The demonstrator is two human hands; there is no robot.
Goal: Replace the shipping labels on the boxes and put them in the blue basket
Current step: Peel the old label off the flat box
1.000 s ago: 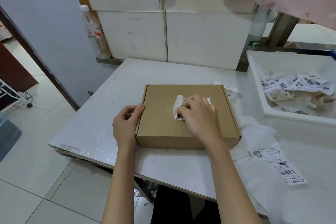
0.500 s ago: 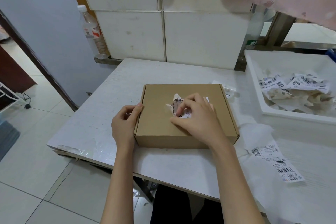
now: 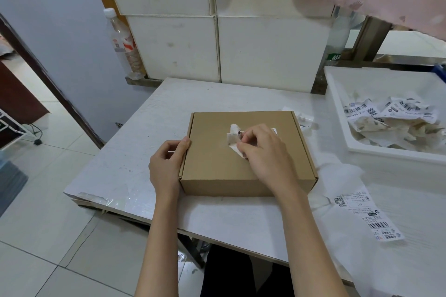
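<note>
Label [image 3: 233, 138] mostly hidden beneath right hand [image 3: 264, 152]; print unreadable.

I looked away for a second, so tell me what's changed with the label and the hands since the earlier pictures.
The right hand has peeled the old label further: its loose flap is now crumpled and lifted higher off the cardboard box, with the fingertips pinching it closer to the lid's middle. The left hand still steadies the box's left edge, and the box has not shifted on the table. The new label lies where it was.
</note>
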